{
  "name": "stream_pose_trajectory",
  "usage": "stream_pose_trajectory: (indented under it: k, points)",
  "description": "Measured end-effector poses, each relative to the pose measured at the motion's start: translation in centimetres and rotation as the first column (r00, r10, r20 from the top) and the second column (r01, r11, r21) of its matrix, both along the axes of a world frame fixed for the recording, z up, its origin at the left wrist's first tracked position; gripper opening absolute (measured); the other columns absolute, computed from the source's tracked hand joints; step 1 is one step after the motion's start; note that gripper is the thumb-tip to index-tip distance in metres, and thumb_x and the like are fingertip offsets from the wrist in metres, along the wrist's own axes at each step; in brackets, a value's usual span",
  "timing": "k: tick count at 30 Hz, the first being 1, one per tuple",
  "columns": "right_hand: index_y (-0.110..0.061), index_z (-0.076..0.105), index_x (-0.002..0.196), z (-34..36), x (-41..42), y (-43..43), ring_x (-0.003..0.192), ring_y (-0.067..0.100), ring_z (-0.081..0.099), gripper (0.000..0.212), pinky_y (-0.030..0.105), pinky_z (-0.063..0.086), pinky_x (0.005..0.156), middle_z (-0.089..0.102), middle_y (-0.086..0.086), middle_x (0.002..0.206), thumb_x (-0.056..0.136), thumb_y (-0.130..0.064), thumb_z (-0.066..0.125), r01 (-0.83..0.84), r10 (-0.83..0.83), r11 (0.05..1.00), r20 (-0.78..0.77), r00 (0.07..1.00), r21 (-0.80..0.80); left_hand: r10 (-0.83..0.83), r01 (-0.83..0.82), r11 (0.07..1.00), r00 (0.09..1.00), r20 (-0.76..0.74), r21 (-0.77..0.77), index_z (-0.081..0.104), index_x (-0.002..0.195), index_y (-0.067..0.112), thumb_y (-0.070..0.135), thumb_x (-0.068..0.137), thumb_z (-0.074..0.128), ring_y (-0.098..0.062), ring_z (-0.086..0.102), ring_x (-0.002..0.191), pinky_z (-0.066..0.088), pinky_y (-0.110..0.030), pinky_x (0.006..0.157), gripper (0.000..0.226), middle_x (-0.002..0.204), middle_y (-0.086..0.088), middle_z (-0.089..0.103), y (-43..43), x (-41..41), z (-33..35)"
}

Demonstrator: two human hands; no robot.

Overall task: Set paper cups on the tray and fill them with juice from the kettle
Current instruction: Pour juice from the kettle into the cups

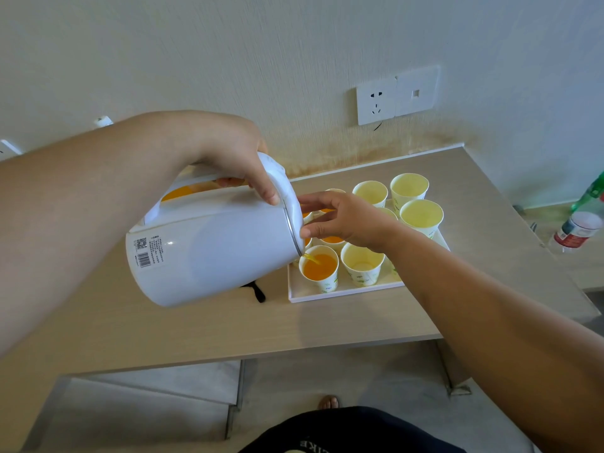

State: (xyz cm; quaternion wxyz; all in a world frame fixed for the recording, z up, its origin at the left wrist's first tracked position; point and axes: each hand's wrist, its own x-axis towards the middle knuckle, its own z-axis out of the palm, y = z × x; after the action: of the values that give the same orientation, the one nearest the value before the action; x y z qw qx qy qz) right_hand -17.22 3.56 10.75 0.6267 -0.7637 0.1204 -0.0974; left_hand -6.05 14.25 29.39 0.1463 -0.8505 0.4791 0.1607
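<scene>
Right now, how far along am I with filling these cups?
Cups are set on the tray, and at least one filled cup sits behind the stream. Your left hand tilts the kettle, pouring juice into the front-left cup, while your right hand touches its lid. Still empty: the front cup beside it and at least three back cups.
</scene>
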Motion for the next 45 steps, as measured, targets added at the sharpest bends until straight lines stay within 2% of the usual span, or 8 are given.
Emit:
stream_pose_trajectory:
  k: [5,9,16,26,31,38,42,45]
  points:
    - [-0.031,0.056,0.13,0.0,0.0,0.0,0.103,0.015,0.066,0.085,0.041,0.051,0.096,0.063,-0.007,0.125,0.053,-0.054,0.081,0.002,-0.002,1.0,-0.006,1.0,-0.005,0.0,0.0,1.0,1.0,0.006,-0.001,0.064,0.078,0.01,0.048,0.069,0.077,-0.02,0.047,0.053,0.032,-0.028,0.052,0.041,0.044,0.0,0.053,0.0,-0.1,0.1]
    - [-0.027,0.056,0.132,0.1,0.0,-0.1,0.105,0.018,0.066,0.071,0.045,0.051,0.096,0.061,-0.003,0.127,0.066,-0.037,0.084,0.002,-0.002,1.0,-0.002,1.0,0.006,0.0,0.0,1.0,1.0,0.0,0.004,0.062,0.076,0.011,0.048,0.069,0.077,-0.021,0.047,0.053,0.032,-0.028,0.054,0.041,0.045,-0.001,0.053,0.1,-0.1,0.1]
    - [-0.024,0.055,0.133,0.3,-0.1,0.1,0.104,0.022,0.066,0.072,0.049,0.051,0.095,0.062,-0.002,0.126,0.067,-0.035,0.083,0.015,-0.015,1.0,0.003,1.0,0.003,-0.003,0.003,1.0,1.0,-0.01,-0.006,0.064,0.079,0.009,0.047,0.068,0.078,-0.021,0.047,0.052,0.034,-0.028,0.055,0.042,0.046,-0.001,0.054,0.2,0.0,0.1]
    - [-0.025,0.054,0.134,0.2,-0.1,0.3,0.105,0.015,0.065,0.074,0.037,0.053,0.093,0.061,-0.004,0.127,0.068,-0.036,0.083,0.005,-0.005,1.0,-0.02,1.0,-0.011,0.004,-0.004,1.0,1.0,-0.005,0.006,0.065,0.078,0.008,0.047,0.068,0.078,-0.019,0.047,0.049,0.034,-0.027,0.053,0.043,0.046,-0.001,0.054,0.0,0.1,-0.2]
    - [-0.026,0.054,0.133,0.4,-0.4,0.3,0.102,0.013,0.066,0.068,0.025,0.049,0.078,0.062,-0.006,0.126,0.071,-0.031,0.081,0.009,-0.009,1.0,-0.029,1.0,-0.006,0.001,-0.001,1.0,1.0,-0.014,-0.002,0.064,0.077,0.008,0.048,0.068,0.078,-0.019,0.046,0.05,0.033,-0.028,0.054,0.044,0.045,-0.001,0.054,0.0,0.4,-0.6]
    - [-0.024,0.057,0.132,1.3,-0.5,-0.3,0.107,0.026,0.063,0.063,0.044,0.052,0.092,0.063,-0.005,0.125,0.074,-0.03,0.08,0.043,-0.046,0.997,-0.041,0.998,-0.058,0.035,-0.048,0.995,0.989,-0.146,-0.088,0.057,0.064,0.016,0.044,0.071,0.078,-0.017,0.048,0.05,0.037,-0.028,0.058,0.036,0.041,0.006,0.051,1.0,1.8,-1.4]
    - [-0.024,0.056,0.132,2.5,-1.2,-1.1,0.111,0.008,0.06,0.053,0.026,0.047,0.099,0.061,-0.008,0.127,0.082,-0.025,0.073,0.018,-0.026,0.993,-0.068,0.997,-0.116,0.059,-0.102,0.982,0.964,-0.259,-0.157,0.057,0.066,0.016,0.041,0.074,0.077,-0.018,0.051,0.054,0.04,-0.028,0.061,0.032,0.043,0.006,0.053,1.9,2.8,-2.2]
    - [-0.027,0.058,0.127,3.6,-2.0,-1.5,0.1,0.001,0.062,0.045,0.008,0.044,0.086,0.063,-0.015,0.12,0.084,-0.022,0.071,-0.022,0.011,0.991,-0.083,0.996,-0.134,0.056,-0.12,0.976,0.946,-0.319,-0.183,0.057,0.07,0.014,0.038,0.077,0.074,-0.016,0.049,0.052,0.039,-0.027,0.056,0.031,0.046,0.003,0.053,2.1,2.8,-2.6]
